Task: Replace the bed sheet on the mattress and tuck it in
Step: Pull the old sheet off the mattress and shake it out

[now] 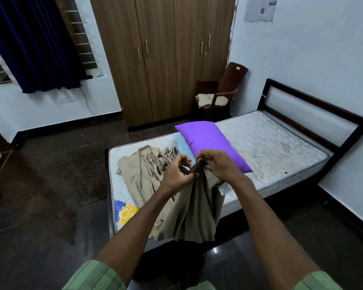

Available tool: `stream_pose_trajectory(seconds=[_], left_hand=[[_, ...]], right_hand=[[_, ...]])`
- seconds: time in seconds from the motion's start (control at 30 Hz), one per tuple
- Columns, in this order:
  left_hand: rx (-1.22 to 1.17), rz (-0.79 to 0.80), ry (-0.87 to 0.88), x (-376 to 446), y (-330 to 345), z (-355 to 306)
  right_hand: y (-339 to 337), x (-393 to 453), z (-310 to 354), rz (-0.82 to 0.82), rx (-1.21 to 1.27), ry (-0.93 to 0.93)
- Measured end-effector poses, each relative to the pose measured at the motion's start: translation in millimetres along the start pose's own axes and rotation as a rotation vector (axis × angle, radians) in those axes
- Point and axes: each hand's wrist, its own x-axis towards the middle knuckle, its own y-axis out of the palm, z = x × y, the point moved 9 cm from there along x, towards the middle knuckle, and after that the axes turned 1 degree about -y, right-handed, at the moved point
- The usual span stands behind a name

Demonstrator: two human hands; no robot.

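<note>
While L hand [177,174] & R hand [219,164] each pinched the beige sheet [189,210] edge, rest of it lay bunched on bare mattress [270,147] beside purple pillow [210,141].

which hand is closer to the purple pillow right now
Right. The right hand grips the beige sheet at the purple pillow's near edge; the left hand pinches the sheet farther left.

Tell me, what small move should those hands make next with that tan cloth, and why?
Probably draw the left hand and right hand apart along the tan sheet edge they pinch together, since it is still bunched on the bare mattress.
</note>
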Motion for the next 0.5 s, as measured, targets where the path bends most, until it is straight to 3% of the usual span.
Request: stream_pose_trajectory(seconds=[0.2,0.4,0.5], left_hand=[[0.208,-0.086,0.048,12,18,-3],[0.082,-0.049,-0.041,7,36,18],[0.023,-0.106,-0.041,5,32,18]], right_hand=[[-14,7,-29,-0.011,-0.098,0.008],[-23,9,-36,-0.076,-0.021,0.002],[-24,11,-43,-0.088,0.013,0.01]])
